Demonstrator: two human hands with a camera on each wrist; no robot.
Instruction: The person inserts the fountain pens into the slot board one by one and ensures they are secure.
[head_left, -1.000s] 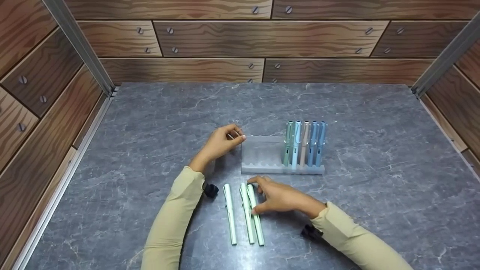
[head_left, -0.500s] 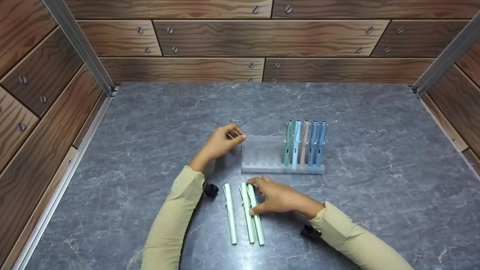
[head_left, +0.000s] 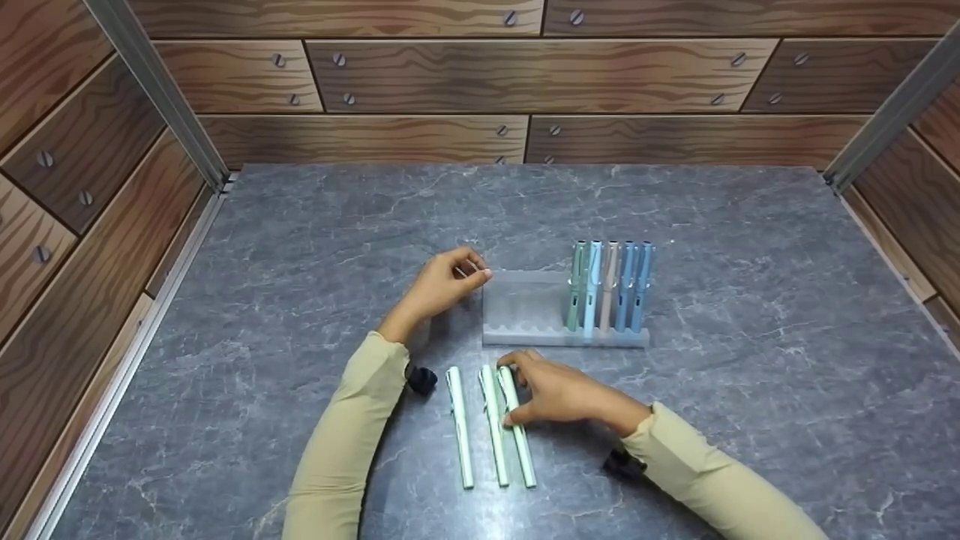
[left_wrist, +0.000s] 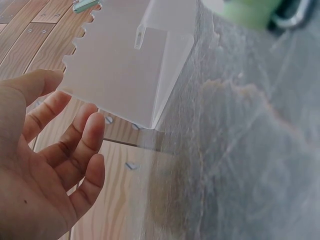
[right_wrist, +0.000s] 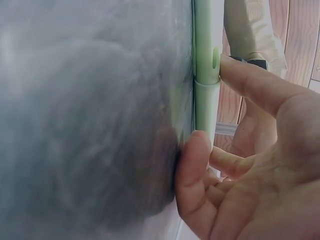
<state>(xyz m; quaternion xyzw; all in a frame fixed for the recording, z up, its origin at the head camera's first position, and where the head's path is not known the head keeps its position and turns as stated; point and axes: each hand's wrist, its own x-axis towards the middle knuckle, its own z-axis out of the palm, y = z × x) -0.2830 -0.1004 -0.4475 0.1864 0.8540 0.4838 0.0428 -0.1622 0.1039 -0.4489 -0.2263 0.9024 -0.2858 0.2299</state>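
My left hand point(head_left: 441, 286) pinches the upper left corner of a clear pen stand point(head_left: 525, 304) between thumb and index finger; its other fingers curl loosely in the left wrist view. Three light green pens lie on the table in front of the stand. My right hand point(head_left: 561, 394) has its thumb and fingertips on the rightmost green pen point(head_left: 523, 454). The right wrist view shows that pen point(right_wrist: 206, 105) close up, thumb against its side and fingers curled at it. Beside it lies the middle pen point(head_left: 494, 439), with the left pen point(head_left: 462, 442) a little apart.
Upright in the stand's right half are several pens: a dark green pen point(head_left: 576, 289), a light blue pen point(head_left: 593, 281), a pinkish-brown pen point(head_left: 609, 292) and blue ones point(head_left: 640, 292). Wood-patterned walls point(head_left: 540, 75) enclose the grey marbled table point(head_left: 337, 210).
The rightmost green pen has shifted slightly right, away from the middle pen, with my right hand at it. My left hand and the stand have stayed put.
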